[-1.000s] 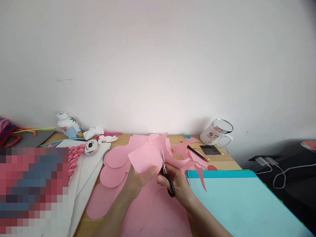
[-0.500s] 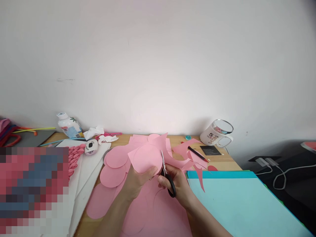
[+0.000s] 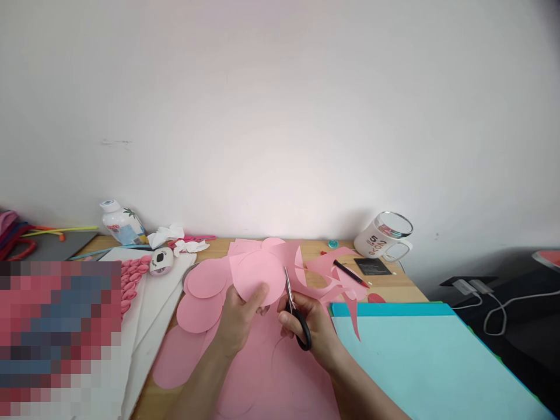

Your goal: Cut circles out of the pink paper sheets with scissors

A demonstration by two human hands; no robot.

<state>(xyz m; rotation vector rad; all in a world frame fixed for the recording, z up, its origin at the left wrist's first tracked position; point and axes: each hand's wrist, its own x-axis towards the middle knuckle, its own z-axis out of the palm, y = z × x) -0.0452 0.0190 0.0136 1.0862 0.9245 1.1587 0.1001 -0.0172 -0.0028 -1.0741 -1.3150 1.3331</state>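
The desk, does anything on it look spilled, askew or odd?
No spill shows. Crumpled tissues lie near the bottle, looking discarded, and a pointed pink scrap overlaps the blue paper, unlike the tidy circles. The bottle and mug seem to lean, but that may be just the lens.

soft light | wall (image 3: 280, 128) brightest low centre | faint shadow beside mug (image 3: 373, 238) | lower left pixelated

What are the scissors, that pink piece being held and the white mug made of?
The scissors: probably steel blades, silvery and shiny; the black handle looks like smooth plastic.
The pink piece: matte paper or thin card, judging by its thin, flat, crisp edge.
The white mug: smooth and softly glossy, perhaps glazed ceramic, though coated metal is possible.
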